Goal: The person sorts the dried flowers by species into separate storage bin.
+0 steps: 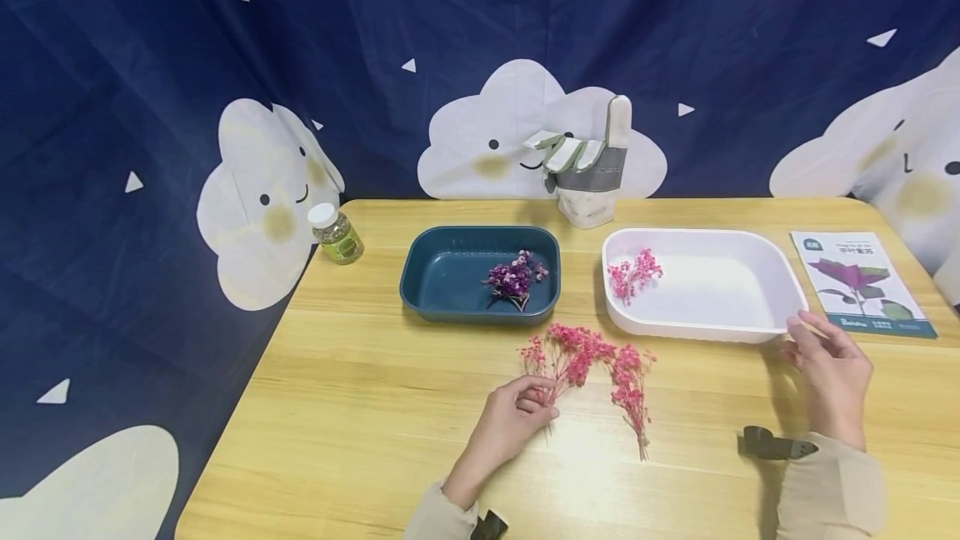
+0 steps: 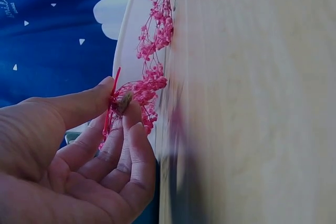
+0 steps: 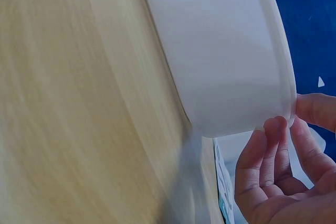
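My left hand [image 1: 510, 419] pinches the stems of a bunch of pink dried flowers [image 1: 573, 348] between thumb and forefinger. In the left wrist view the cut stem ends [image 2: 123, 103] show at the fingertips. A second pink bunch [image 1: 630, 386] lies on the table just right of it. At the near right corner of the white tray [image 1: 705, 327], my right hand [image 1: 832, 369] grips the rim; the right wrist view has the thumb on one side and the fingers [image 3: 273, 145] against the outer wall. One pink sprig [image 1: 633, 275] lies inside that tray, at its left end.
A dark teal tray [image 1: 450, 312] left of the white one holds purple flowers [image 1: 513, 277]. A lidded jar [image 1: 336, 233] stands at the back left, a folded work glove [image 1: 588, 173] at the back. Right of the white tray lies a leaflet [image 1: 862, 282].
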Action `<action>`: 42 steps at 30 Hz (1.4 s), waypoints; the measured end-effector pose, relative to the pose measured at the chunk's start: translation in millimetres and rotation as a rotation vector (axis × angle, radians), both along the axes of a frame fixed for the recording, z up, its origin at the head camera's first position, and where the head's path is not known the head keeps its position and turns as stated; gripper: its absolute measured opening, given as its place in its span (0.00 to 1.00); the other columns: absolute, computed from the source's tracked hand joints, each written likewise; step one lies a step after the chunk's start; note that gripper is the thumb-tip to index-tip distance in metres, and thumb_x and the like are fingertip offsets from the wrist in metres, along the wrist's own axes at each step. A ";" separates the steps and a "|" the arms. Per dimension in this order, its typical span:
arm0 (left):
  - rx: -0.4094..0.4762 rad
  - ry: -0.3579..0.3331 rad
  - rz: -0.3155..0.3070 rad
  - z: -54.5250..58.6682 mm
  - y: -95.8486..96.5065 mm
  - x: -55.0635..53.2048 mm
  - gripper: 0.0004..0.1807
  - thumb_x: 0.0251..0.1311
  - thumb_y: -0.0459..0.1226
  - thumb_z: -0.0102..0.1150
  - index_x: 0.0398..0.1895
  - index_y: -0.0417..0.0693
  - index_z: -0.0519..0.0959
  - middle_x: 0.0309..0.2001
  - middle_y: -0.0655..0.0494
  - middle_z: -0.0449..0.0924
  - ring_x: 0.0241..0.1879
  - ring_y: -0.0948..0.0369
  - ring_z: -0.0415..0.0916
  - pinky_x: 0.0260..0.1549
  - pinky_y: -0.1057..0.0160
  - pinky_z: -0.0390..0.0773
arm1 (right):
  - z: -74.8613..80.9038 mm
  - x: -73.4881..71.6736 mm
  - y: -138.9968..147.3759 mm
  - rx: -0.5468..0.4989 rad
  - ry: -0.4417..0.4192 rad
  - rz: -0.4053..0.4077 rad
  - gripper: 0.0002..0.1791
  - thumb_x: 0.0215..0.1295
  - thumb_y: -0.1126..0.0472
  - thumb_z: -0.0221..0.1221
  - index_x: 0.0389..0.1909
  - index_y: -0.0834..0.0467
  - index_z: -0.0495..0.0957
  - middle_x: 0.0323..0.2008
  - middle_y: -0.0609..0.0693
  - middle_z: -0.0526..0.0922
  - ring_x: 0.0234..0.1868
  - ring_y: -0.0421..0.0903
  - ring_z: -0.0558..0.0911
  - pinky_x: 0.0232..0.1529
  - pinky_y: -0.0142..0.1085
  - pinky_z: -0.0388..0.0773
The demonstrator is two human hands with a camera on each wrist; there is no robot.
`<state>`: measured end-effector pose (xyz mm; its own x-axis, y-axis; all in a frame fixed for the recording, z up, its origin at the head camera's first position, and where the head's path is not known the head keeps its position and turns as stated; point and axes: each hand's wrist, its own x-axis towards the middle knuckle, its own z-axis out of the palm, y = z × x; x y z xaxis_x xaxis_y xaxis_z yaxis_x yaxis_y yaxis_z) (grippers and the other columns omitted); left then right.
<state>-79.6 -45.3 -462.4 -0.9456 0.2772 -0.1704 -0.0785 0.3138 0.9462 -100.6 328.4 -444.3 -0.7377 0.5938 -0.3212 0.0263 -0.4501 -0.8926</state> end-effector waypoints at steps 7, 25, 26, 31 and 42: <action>-0.019 0.001 0.001 0.4 -0.6 -1.1 0.18 0.54 0.30 0.67 0.49 0.41 0.81 0.32 0.54 0.80 0.27 0.71 0.74 0.29 0.75 0.76 | -0.4 -0.3 -0.2 -0.010 0.003 -0.011 0.10 0.57 0.71 0.66 0.30 0.51 0.86 0.23 0.41 0.84 0.18 0.37 0.81 0.24 0.24 0.81; -0.088 -0.001 -0.072 -2.7 -0.5 -2.5 0.13 0.60 0.33 0.62 0.48 0.43 0.82 0.35 0.52 0.84 0.32 0.66 0.80 0.36 0.71 0.80 | -1.9 -2.7 1.6 0.018 -0.007 0.002 0.09 0.55 0.67 0.70 0.32 0.50 0.86 0.24 0.40 0.83 0.20 0.36 0.82 0.26 0.23 0.81; -0.087 -0.002 -0.072 -2.5 -0.4 -2.5 0.13 0.60 0.33 0.63 0.48 0.43 0.82 0.35 0.52 0.84 0.32 0.66 0.80 0.36 0.71 0.80 | -1.8 -2.8 1.7 0.020 -0.012 0.003 0.09 0.55 0.67 0.70 0.32 0.50 0.86 0.24 0.40 0.83 0.20 0.36 0.82 0.26 0.23 0.81; -0.076 -0.006 -0.069 -0.6 -0.1 -2.5 0.13 0.59 0.31 0.63 0.47 0.43 0.82 0.34 0.52 0.83 0.32 0.66 0.80 0.34 0.72 0.80 | -1.5 -3.0 1.9 0.018 -0.024 -0.002 0.09 0.55 0.67 0.70 0.32 0.49 0.86 0.25 0.40 0.83 0.20 0.36 0.82 0.26 0.23 0.81; -0.090 0.004 -0.046 -0.3 -0.6 -2.0 0.12 0.57 0.29 0.63 0.46 0.42 0.82 0.33 0.52 0.83 0.31 0.65 0.79 0.33 0.72 0.79 | 0.2 -2.0 0.2 0.003 -0.003 -0.012 0.09 0.56 0.69 0.68 0.31 0.51 0.86 0.25 0.41 0.83 0.19 0.36 0.82 0.26 0.24 0.81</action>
<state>-81.6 -45.9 -462.7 -0.9330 0.3037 -0.1928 -0.0585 0.4007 0.9143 -102.6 328.6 -444.1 -0.7297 0.6034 -0.3216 0.0238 -0.4476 -0.8939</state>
